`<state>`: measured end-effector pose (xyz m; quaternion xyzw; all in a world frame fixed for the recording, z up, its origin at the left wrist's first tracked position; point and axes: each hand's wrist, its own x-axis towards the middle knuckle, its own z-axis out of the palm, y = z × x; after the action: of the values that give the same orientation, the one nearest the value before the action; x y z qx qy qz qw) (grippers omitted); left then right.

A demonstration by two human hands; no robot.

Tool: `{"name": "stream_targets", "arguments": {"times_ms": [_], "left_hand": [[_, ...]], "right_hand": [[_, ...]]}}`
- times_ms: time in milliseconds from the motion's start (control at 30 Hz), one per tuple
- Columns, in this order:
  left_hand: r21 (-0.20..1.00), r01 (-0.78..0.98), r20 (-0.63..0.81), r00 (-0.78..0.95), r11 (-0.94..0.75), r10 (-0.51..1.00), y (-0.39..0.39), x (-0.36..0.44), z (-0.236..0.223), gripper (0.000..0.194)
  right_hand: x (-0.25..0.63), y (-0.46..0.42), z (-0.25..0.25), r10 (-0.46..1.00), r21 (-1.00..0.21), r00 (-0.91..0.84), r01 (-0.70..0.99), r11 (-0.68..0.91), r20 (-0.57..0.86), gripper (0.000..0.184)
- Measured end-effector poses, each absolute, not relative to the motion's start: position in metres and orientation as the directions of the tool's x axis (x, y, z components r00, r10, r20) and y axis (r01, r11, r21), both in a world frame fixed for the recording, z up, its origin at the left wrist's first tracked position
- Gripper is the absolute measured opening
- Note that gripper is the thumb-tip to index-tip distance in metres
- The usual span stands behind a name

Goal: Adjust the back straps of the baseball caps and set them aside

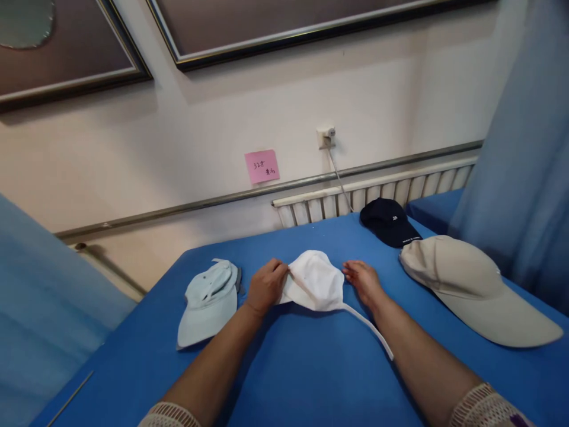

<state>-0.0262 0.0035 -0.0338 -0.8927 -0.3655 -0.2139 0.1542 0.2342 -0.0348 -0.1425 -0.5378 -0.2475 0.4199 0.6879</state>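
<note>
A white cloth hat (316, 280) lies on the blue bed (306, 367), and a thin white strap trails from its right side toward my right forearm. The fingers of my left hand (268, 286) are closed on the hat's left edge. Just off the hat's right side, my right hand (363, 281) has its fingers loosely apart and holds nothing. To the left of my left hand rests a pale blue cap (210, 302). On the right are a large beige cap (471, 284) with a long brim and, behind it, a dark navy cap (387, 222).
Blue curtains hang at the left (40, 314) and right (520, 166). Behind the bed are a white radiator (373, 193), a metal rail (213, 201), a plugged-in socket (326, 137) and a pink note (262, 166). A thin stick (70, 398) lies near the left edge.
</note>
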Motion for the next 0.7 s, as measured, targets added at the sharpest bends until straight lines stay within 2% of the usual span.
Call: {"name": "stream_targets", "arguments": {"times_ms": [133, 233, 367, 467, 567, 633, 700], "left_hand": [[-0.103, 0.708, 0.567, 0.618, -0.698, 0.544, 0.013, -0.024, -0.029, 0.026], [-0.085, 0.640, 0.618, 0.635, -0.763, 0.464, 0.021, -0.029, -0.024, 0.027], [0.006, 0.660, 0.641, 0.574, -0.751, 0.510, 0.033, -0.039, -0.032, 0.025], [0.126, 0.733, 0.604, 0.477, -0.668, 0.638, 0.036, -0.047, -0.051, 0.021], [0.311, 0.779, 0.594, 0.287, -0.544, 0.751, 0.029, -0.057, -0.074, 0.021], [0.474, 0.743, 0.589, 0.130, -0.472, 0.797, 0.016, -0.062, -0.085, 0.023], [0.576, 0.685, 0.592, 0.027, -0.446, 0.806, -0.002, -0.066, -0.092, 0.024]], "right_hand": [[0.223, -0.029, -0.148, 0.869, -0.992, 0.493, -0.121, 0.020, -0.043, 0.020], [0.220, -0.026, -0.154, 0.877, -1.000, 0.481, 0.019, -0.002, 0.008, 0.027], [0.219, -0.027, -0.159, 0.884, -0.983, 0.463, 0.182, -0.028, 0.061, 0.032], [0.218, -0.029, -0.158, 0.888, -0.957, 0.451, 0.286, -0.050, 0.088, 0.027], [0.216, -0.033, -0.153, 0.896, -0.925, 0.429, 0.375, -0.064, 0.112, 0.024], [0.215, -0.036, -0.149, 0.906, -0.901, 0.405, 0.428, -0.066, 0.126, 0.025], [0.214, -0.040, -0.145, 0.917, -0.879, 0.376, 0.472, -0.066, 0.133, 0.026]]}}
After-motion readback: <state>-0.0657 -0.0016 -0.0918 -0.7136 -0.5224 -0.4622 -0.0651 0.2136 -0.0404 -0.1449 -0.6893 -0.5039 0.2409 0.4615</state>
